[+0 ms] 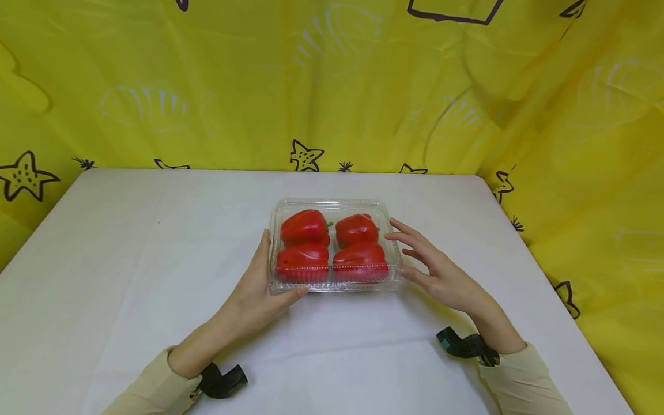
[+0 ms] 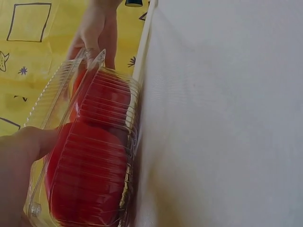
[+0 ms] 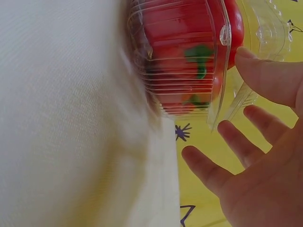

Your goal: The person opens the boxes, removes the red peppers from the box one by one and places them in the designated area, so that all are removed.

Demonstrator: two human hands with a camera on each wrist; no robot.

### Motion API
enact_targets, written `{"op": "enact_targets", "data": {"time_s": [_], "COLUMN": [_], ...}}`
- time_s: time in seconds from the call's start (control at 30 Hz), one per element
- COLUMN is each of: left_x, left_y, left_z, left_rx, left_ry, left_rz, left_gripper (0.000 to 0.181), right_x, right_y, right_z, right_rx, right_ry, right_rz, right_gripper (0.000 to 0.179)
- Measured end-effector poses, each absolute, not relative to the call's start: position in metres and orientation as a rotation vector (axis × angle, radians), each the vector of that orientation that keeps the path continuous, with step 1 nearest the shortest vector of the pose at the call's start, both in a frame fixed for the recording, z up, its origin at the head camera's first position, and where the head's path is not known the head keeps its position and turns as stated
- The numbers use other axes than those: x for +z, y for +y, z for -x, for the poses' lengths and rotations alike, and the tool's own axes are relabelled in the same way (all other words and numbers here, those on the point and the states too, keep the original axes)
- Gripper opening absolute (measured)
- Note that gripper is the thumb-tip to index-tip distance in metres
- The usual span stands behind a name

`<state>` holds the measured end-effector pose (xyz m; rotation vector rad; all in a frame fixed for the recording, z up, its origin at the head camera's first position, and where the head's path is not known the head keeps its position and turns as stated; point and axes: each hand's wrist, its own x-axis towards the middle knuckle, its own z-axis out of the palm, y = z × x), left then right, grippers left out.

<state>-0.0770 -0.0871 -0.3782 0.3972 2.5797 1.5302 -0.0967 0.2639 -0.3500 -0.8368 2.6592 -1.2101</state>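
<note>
A clear plastic clamshell container (image 1: pixel 332 203) sits on the white table, with several red bell peppers (image 1: pixel 305 228) inside. My left hand (image 1: pixel 248 302) holds its left front corner, fingers along the side and thumb on the front edge. In the left wrist view the thumb lies over the lid's edge. At the right side is my right hand (image 1: pixel 443 280), its fingers spread and its thumb touching the container's edge. The right wrist view shows green stems (image 3: pixel 199 59) through the ribbed wall, and a gap between lid (image 3: pixel 262 28) and base.
The white table (image 1: pixel 129 242) extends around the container. A yellow patterned curtain (image 1: pixel 233 75) hangs behind it and along the right side. Black cameras are strapped to the left wrist (image 1: pixel 223 381) and right wrist (image 1: pixel 464 344).
</note>
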Motion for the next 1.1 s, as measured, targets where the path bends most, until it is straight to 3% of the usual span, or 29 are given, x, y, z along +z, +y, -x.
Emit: {"op": "enact_targets", "data": {"time_s": [1.1], "left_x": [-0.3785], "left_y": [-0.092], "left_z": [0.0722], "left_rx": [1.407], "left_ry": [2.694], "left_rz": [-0.579], "left_gripper": [0.091], "right_x": [-0.3478], "right_y": [0.263], "right_z": [0.0944], "right_rx": [-1.253], "right_ry": [2.631], "right_rz": [0.849], "right_gripper": [0.061]}}
